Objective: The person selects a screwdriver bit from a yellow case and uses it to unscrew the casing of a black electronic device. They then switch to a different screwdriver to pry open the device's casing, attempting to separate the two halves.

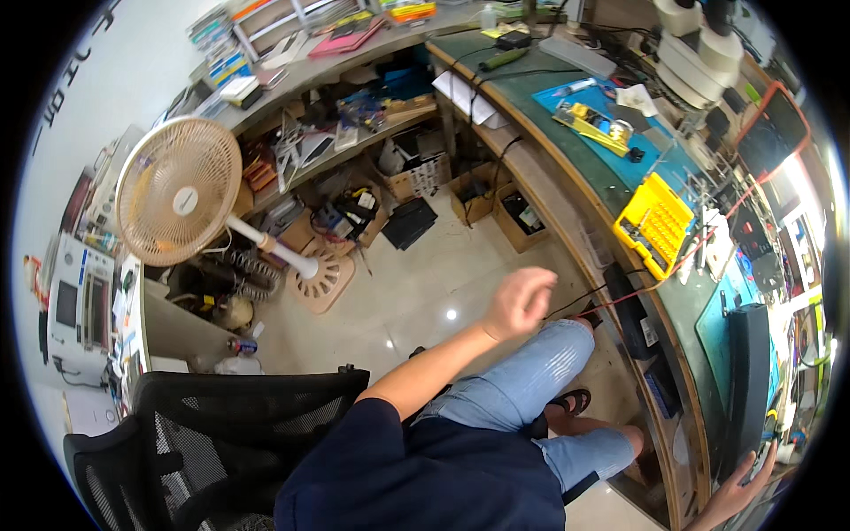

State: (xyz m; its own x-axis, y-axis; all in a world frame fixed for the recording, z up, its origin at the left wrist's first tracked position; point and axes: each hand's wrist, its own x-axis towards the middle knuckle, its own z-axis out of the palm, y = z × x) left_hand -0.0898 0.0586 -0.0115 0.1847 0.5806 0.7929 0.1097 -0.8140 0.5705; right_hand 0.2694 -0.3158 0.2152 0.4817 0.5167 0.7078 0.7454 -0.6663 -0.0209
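Observation:
My left hand (pixel 520 303) hangs in the air above my left knee, its fingers curled in loosely. I see nothing in it. At the lower right, my right hand (pixel 742 488) is by the near end of a long black box-shaped device (pixel 748 380) standing on the workbench. Its fingers are stretched out and apart, close to or touching that end; contact is hard to tell. Beside the device lies a teal work mat (pixel 713 341). Farther along the bench sits an open yellow case of screwdriver bits (pixel 655 221).
A microscope (pixel 699 53) stands at the bench's far end, near a blue mat (pixel 575 93) with tools. A red cable (pixel 668 274) crosses the bench edge. Left are a standing fan (pixel 181 199) and a black mesh chair (pixel 239 434). Boxes (pixel 518 217) sit under the bench.

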